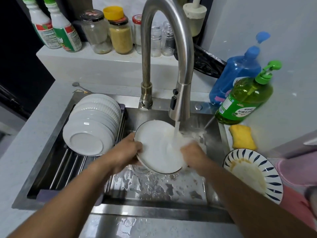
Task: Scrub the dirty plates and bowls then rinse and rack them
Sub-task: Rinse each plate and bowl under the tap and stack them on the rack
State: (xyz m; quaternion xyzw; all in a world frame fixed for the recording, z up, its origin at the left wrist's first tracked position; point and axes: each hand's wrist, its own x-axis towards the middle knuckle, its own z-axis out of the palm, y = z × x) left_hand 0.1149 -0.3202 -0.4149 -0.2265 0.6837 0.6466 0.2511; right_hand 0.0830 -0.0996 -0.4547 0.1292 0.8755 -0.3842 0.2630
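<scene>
You held a round, glossy white plate [154, 148] tilted over the steel sink [171, 188], under the stream from the curved brushed-metal faucet [180, 69]. Your left hand [126, 152] gripped its left rim, fingers curled around the edge. Your right hand [193, 152] pressed on its wet right side; its finger position could not be determined through the splash. Ribbed white bowls [92, 124] lay stacked on the rod rack [72, 167]. A soiled blue-patterned plate [253, 172] rested on the table beside a yellow sponge [242, 137].
</scene>
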